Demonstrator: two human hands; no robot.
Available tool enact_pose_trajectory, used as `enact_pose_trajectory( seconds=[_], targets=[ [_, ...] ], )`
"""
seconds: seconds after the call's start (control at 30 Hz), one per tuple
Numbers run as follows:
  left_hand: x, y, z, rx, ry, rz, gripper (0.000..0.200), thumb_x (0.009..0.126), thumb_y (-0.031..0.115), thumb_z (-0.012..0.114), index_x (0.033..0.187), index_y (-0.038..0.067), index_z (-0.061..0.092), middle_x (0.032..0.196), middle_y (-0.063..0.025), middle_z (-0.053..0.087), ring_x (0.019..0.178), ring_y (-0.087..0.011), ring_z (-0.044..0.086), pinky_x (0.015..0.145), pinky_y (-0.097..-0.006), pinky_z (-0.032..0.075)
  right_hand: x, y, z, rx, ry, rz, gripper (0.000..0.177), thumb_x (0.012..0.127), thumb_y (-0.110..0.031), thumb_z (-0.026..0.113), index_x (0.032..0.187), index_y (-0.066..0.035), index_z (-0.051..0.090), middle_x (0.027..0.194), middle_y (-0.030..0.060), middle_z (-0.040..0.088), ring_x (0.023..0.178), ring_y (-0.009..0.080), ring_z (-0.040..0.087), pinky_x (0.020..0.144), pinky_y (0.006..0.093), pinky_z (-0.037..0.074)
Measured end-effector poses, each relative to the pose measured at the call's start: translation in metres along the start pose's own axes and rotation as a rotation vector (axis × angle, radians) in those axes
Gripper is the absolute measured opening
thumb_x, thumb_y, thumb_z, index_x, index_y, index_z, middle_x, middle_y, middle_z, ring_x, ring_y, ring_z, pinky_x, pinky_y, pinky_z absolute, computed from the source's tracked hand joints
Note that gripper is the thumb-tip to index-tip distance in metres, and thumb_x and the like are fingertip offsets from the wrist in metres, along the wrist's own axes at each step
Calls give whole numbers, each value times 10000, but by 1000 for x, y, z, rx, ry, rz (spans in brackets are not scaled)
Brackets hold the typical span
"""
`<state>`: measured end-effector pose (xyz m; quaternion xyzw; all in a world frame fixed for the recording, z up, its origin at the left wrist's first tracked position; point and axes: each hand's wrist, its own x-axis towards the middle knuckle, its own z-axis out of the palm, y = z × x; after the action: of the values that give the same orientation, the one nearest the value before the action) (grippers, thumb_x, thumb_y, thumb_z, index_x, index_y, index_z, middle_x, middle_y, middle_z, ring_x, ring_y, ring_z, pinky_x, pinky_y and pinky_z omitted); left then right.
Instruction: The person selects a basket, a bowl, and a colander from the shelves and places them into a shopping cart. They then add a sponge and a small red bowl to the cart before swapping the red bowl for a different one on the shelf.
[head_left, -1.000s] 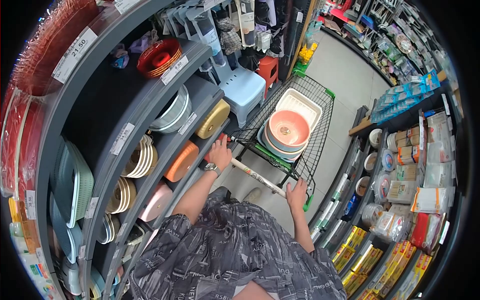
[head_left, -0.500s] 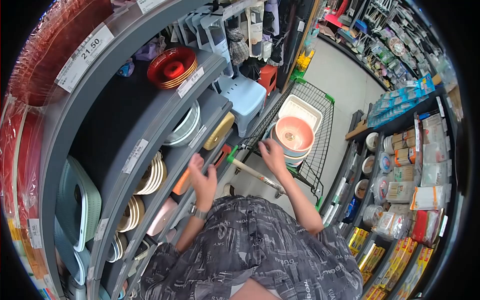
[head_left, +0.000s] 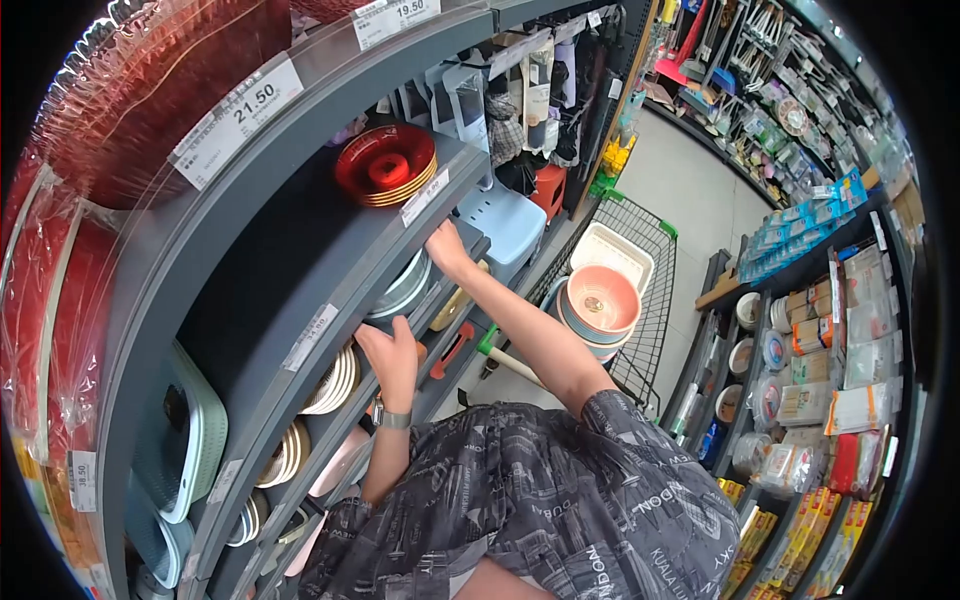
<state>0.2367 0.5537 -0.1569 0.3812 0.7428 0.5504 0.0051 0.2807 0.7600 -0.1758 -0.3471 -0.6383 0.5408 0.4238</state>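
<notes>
Our right hand (head_left: 447, 248) has left the cart (head_left: 655, 290) and reached the pale-grey basins (head_left: 405, 287), just left of the frame's centre; our left hand (head_left: 390, 353) has come near their lower side. We cannot tell whether our partly hidden fingers grasp them.

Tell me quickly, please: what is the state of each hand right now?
Left hand: open, thumb apart, near the gray basins; contact unclear.
Right hand: cannot be told; its fingers are mostly hidden at the shelf edge.
</notes>
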Motion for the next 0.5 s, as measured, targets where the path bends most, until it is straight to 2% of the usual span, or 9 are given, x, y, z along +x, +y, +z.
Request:
enact_pose_trajectory(
  seconds=[0.07, 0.1, 0.23, 0.3, 0.33, 0.4, 0.43, 0.5],
  targets=[
    [7, -6, 3, 0, -109, -178, 720, 889, 144, 616, 1420, -211, 285, 1440, -395, 380, 1385, -495, 353, 1186, -492, 228, 2, 6, 3, 58, 3, -92, 485, 1014, -317, 485, 1306, 55, 589, 1320, 214, 638, 1265, 305, 572, 1065, 364, 429],
    [8, -7, 4, -22, -103, -193, 696, 879, 128, 613, 1420, -193, 317, 1429, -389, 404, 1363, -486, 385, 1170, -490, 248, -2, 1, 4, 48, 20, -55, 487, 1020, -323, 473, 1313, 48, 588, 1319, 217, 637, 1267, 309, 570, 1066, 369, 425],
    [3, -7, 6, -109, -27, -240, 716, 859, 89, 637, 1448, -168, 319, 1480, -367, 385, 1415, -446, 368, 1197, -437, 240, -2, 4, 2, 39, 23, -13, 503, 1042, -347, 447, 1292, 66, 590, 1269, 192, 655, 1202, 278, 589, 1046, 365, 431],
    [-1, -3, 5, -233, 22, -143, 755, 849, 17, 601, 1501, -136, 255, 1553, -347, 309, 1495, -410, 274, 1232, -416, 172, 0, 2, 2, 238, 3, 77, 532, 1070, -388, 403, 1242, 66, 622, 1208, 141, 669, 1114, 211, 593, 1008, 343, 445],
    [-5, -1, 5, -228, 18, -145, 755, 849, 17, 601, 1501, -136, 255, 1553, -347, 309, 1495, -410, 274, 1232, -416, 172, -4, -1, 1, 241, 5, 82, 532, 1070, -388, 403, 1242, 66, 622, 1208, 141, 669, 1114, 211, 593, 1008, 343, 445],
    [-10, 0, 7, -329, 27, -36, 793, 842, -39, 560, 1539, -116, 189, 1607, -318, 233, 1539, -377, 189, 1249, -407, 115, -8, -7, 0, 486, 3, 118, 570, 1085, -439, 373, 1189, 46, 654, 1162, 95, 670, 1057, 154, 580, 976, 314, 453],
    [-14, 3, 7, -327, 25, -36, 793, 842, -39, 560, 1539, -116, 189, 1607, -318, 233, 1539, -377, 189, 1249, -407, 115, -6, -5, 1, 497, 43, 186, 551, 1086, -449, 380, 1200, 14, 654, 1163, 82, 675, 1059, 149, 591, 977, 307, 457],
    [-26, 11, 3, -289, -33, -7, 831, 846, -48, 547, 1566, -104, 137, 1625, -316, 202, 1538, -389, 191, 1245, -409, 132, -10, -8, -2, 563, 58, 216, 546, 1082, -450, 388, 1214, 14, 644, 1160, 81, 678, 1058, 155, 601, 977, 307, 463]
  ],
)
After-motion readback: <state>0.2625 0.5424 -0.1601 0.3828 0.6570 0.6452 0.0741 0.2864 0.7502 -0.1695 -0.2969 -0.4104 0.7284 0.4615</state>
